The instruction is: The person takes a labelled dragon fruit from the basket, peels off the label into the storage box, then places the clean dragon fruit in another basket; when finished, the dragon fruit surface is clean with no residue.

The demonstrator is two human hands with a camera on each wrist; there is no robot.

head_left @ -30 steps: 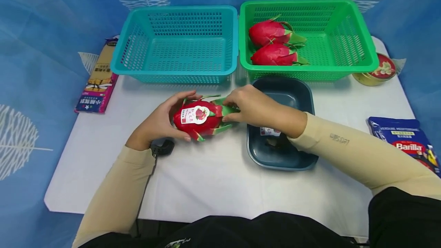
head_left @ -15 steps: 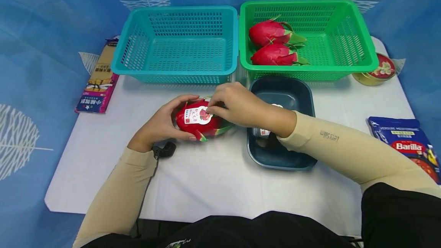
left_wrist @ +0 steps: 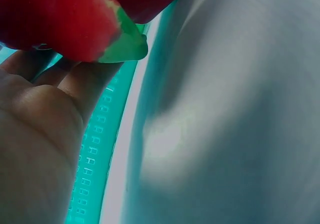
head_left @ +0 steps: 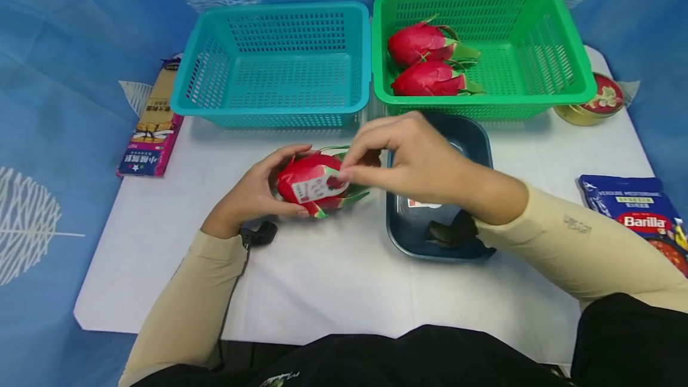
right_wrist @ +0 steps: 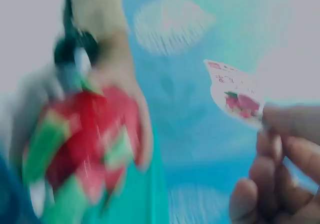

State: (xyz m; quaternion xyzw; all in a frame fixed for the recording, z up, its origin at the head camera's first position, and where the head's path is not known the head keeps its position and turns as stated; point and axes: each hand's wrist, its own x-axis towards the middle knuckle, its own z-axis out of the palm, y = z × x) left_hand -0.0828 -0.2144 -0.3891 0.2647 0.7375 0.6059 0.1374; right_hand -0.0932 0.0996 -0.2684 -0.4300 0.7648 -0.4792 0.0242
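though blurred, right hand (head_left: 419, 160) pinches the sticker (right_wrist: 235, 91); left hand (head_left: 252, 193) grips the dragon fruit (head_left: 312, 184).

"Barilla" on the blue packet (head_left: 639, 220), "Lesslim" upside down on the right sleeve (head_left: 577, 224)

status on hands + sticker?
Left hand holds dragon fruit. Right hand pinches its sticker, partly peeled. Nothing in the way.
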